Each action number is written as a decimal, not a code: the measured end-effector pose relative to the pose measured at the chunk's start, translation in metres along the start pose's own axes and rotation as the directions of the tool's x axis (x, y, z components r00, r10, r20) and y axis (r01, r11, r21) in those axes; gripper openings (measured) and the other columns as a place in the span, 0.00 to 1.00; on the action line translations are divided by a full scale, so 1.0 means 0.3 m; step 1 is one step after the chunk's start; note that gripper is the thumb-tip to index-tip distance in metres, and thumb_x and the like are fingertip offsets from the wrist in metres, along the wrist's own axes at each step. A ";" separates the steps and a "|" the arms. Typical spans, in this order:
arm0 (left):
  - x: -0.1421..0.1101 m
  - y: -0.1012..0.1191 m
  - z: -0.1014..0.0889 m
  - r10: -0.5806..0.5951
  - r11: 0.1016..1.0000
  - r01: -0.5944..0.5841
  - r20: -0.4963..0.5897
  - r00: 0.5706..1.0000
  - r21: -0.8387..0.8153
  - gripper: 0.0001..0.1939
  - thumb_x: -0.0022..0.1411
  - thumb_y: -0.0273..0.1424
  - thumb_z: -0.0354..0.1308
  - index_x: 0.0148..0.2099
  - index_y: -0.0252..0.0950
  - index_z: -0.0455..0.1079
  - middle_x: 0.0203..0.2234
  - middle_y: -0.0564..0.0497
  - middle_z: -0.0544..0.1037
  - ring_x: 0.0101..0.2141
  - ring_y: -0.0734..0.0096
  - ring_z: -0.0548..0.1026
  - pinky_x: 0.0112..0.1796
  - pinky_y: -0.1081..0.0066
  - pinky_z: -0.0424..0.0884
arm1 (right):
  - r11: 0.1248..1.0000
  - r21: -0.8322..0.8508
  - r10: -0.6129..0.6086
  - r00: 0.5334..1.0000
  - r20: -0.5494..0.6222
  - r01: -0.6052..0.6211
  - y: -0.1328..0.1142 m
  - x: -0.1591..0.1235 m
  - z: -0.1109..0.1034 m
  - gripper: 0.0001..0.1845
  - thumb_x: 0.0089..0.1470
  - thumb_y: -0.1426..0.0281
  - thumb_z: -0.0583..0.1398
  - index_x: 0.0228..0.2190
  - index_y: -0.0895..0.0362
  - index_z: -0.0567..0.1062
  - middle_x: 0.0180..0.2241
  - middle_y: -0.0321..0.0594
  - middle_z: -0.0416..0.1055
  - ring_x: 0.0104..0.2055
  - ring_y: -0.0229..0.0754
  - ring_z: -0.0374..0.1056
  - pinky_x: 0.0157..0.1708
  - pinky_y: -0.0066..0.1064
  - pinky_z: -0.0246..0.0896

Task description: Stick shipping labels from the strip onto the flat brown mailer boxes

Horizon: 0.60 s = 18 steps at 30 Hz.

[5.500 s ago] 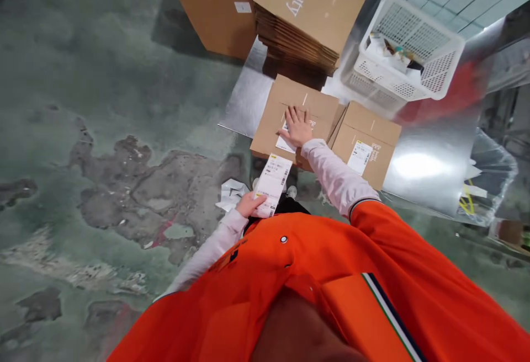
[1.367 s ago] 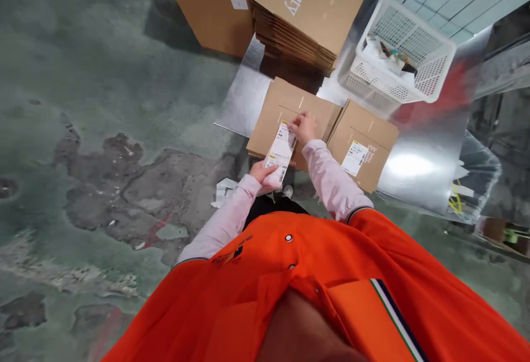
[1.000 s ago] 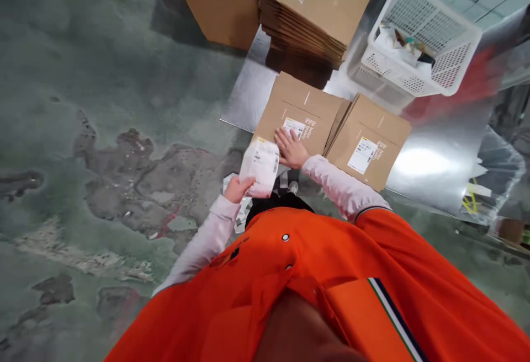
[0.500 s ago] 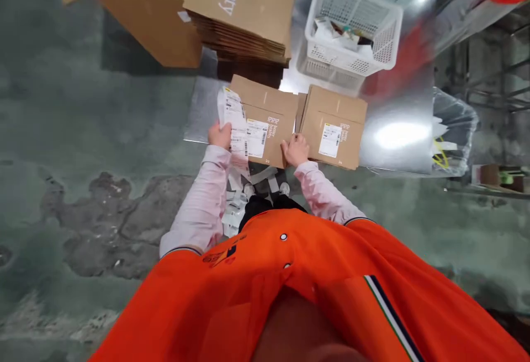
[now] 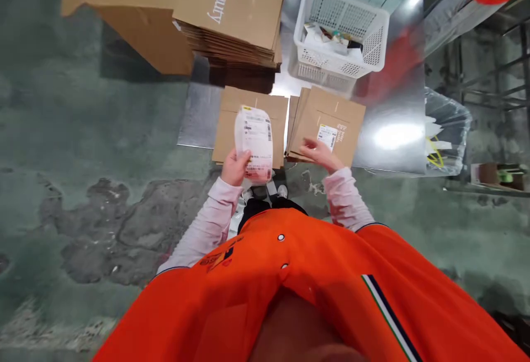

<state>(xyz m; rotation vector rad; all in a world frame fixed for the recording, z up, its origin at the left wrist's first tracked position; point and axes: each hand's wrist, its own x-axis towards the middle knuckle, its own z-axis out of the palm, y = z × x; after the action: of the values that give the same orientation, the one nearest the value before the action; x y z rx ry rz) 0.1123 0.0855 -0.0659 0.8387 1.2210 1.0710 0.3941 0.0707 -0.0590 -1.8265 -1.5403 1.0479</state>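
Hiding part of one carton pile (image 5: 224,124), label strip (image 5: 259,138); beyond, white basket (image 5: 323,58).

The right hand (image 5: 320,154) has apparently moved 1 labelled carton (image 5: 346,112) from the left pile (image 5: 229,116) onto the right pile (image 5: 295,134).

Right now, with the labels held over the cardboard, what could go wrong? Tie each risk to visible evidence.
The labels could slip or bend, since only the left hand grips them, near one end.
The left pile might tip or slide, as it seems to overhang the table's near edge.
The right pile is unevenly fanned, so the right hand might shift it.
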 end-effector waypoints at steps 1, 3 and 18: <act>-0.021 -0.017 -0.004 -0.034 0.999 0.032 0.048 0.998 0.035 0.29 0.39 0.49 0.71 0.40 0.35 0.75 0.35 0.45 0.81 0.38 0.59 0.78 0.40 0.64 0.75 | 0.973 0.223 -0.097 0.982 0.163 0.059 -0.057 -0.009 0.087 0.32 0.46 0.46 0.64 0.43 0.57 0.74 0.41 0.44 0.75 0.42 0.46 0.71 0.46 0.41 0.69; -0.047 -0.034 -0.019 -0.072 0.992 0.057 0.130 0.989 0.112 0.30 0.37 0.48 0.72 0.38 0.33 0.76 0.34 0.43 0.81 0.37 0.59 0.78 0.41 0.63 0.74 | 0.856 0.513 -0.169 0.971 0.170 0.059 -0.145 -0.032 0.252 0.32 0.45 0.45 0.64 0.43 0.57 0.74 0.43 0.44 0.75 0.45 0.47 0.71 0.49 0.41 0.68; -0.008 -0.073 -0.142 0.050 0.988 -0.039 -0.068 0.996 0.149 0.16 0.44 0.41 0.71 0.28 0.34 0.75 0.26 0.49 0.78 0.29 0.67 0.74 0.35 0.68 0.71 | 0.920 0.390 -0.151 0.960 0.238 0.048 -0.261 0.080 0.415 0.21 0.42 0.54 0.68 0.29 0.59 0.79 0.29 0.42 0.78 0.31 0.43 0.72 0.34 0.36 0.69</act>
<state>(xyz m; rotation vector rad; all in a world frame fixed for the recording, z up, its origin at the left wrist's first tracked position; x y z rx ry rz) 0.0744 0.0743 -0.0932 0.9522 1.3603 1.0638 0.2485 0.1001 -0.0720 -1.3700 -1.4310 1.4712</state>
